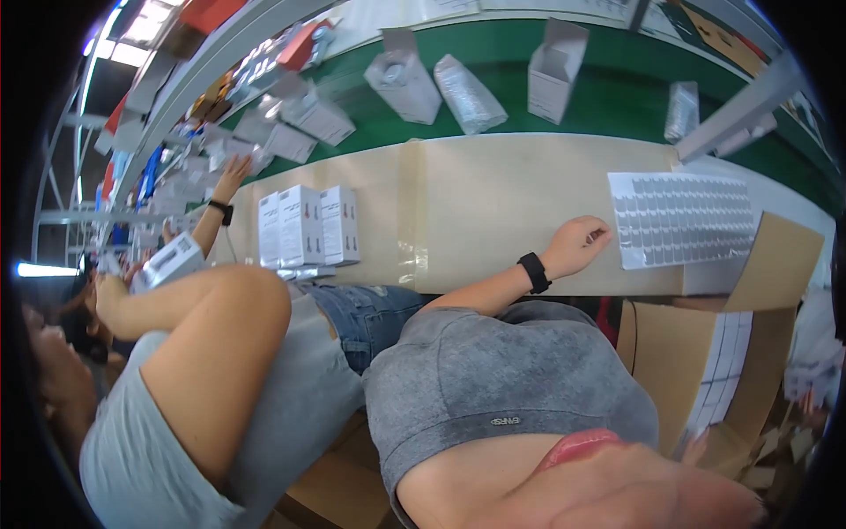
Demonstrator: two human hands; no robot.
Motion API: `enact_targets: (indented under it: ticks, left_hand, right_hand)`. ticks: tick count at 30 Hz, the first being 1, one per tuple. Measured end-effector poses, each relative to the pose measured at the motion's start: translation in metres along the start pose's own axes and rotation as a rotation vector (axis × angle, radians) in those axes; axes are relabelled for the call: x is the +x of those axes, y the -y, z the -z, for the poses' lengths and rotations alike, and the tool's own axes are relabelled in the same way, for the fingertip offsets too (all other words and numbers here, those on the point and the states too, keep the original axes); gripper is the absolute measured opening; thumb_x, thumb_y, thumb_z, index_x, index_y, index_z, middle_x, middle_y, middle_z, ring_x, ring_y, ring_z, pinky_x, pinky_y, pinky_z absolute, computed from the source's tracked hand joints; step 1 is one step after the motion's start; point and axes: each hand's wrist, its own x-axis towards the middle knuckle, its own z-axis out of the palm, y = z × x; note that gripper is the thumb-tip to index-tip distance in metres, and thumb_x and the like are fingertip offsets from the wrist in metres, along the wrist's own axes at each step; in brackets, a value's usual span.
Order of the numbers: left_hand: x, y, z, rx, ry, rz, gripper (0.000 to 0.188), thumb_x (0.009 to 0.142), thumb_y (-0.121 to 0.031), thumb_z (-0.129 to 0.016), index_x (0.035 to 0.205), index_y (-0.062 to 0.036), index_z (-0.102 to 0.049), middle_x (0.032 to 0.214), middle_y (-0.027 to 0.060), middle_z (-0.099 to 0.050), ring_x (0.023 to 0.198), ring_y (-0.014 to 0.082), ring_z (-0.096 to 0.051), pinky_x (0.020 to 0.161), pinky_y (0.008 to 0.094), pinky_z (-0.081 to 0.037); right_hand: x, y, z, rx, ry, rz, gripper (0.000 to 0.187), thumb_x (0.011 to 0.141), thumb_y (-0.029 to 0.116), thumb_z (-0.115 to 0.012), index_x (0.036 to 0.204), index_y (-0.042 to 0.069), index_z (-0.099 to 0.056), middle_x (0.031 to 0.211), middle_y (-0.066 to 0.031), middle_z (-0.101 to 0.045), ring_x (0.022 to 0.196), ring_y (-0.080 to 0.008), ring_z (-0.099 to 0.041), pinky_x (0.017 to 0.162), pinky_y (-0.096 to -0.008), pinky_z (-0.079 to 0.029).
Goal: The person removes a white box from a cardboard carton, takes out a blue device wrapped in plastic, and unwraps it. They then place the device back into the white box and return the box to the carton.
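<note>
My left hand (577,247), wearing a black watch, is above the table's near edge, just left of a sheet of grey labels (683,219). Its fingers are curled closed, and whatever they hold, if anything, is too small to make out. My right hand (694,448) shows only as a small patch at lower right, inside an open cardboard carton (670,344). White boxes (724,370) are packed in that carton, close to the hand. The rest of the right hand is hidden, so its grip cannot be seen.
A co-worker at left reaches toward the belt, a white box (176,260) near their other hand. White boxes (300,225) stand on the tan tabletop (493,203). The green conveyor (608,97) carries open boxes (555,75) and bubble-wrapped items (470,95). A metal post (745,106) rises at right.
</note>
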Motion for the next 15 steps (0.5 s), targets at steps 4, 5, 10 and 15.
enact_targets:
  ticks: [4,5,10,15]
  left_hand:
    - [0.013,0.0,-0.011,-0.03,0.053,-0.023,0.016,0.082,-0.016,-0.057,0.087,-0.0008,-0.06,0.082,0.0111,-0.059,0.069,0.0193,-0.057,0.064,0.0273,-0.047]
    - [0.015,-0.001,-0.013,-0.04,0.065,-0.038,0.016,0.082,-0.015,-0.057,0.087,-0.0006,-0.06,0.082,0.0111,-0.059,0.069,0.0191,-0.057,0.065,0.0272,-0.046]
    - [0.039,-0.037,-0.009,-0.12,0.253,-0.154,0.028,0.078,-0.017,-0.062,0.101,-0.0015,-0.057,0.097,0.01,-0.059,0.087,0.0186,-0.057,0.075,0.0288,-0.045]
    - [0.067,-0.106,0.003,-0.187,0.625,-0.474,0.081,0.063,-0.035,-0.075,0.126,-0.0043,-0.036,0.115,0.0151,-0.047,0.107,0.0297,-0.045,0.09,0.0364,-0.037]
  right_hand:
    - [0.013,0.079,0.052,-0.131,0.086,0.01,0.086,0.069,0.034,-0.067,0.133,-0.001,-0.021,0.125,-0.0283,-0.037,0.115,-0.0399,-0.036,0.097,-0.0416,-0.031]
    - [0.013,0.094,0.065,-0.122,0.125,-0.063,0.087,0.067,0.032,-0.068,0.133,0.0,-0.022,0.123,-0.0275,-0.038,0.113,-0.0402,-0.038,0.095,-0.0423,-0.033]
    - [0.003,0.206,0.191,-0.225,-0.527,0.359,0.077,0.064,0.017,-0.064,0.132,0.006,-0.029,0.117,-0.0216,-0.041,0.106,-0.0389,-0.041,0.089,-0.0415,-0.037]
    - [-0.015,0.371,0.272,-0.086,-0.245,1.061,0.057,0.057,0.005,-0.066,0.112,0.001,-0.048,0.11,-0.0171,-0.048,0.103,-0.0348,-0.047,0.086,-0.0374,-0.038]
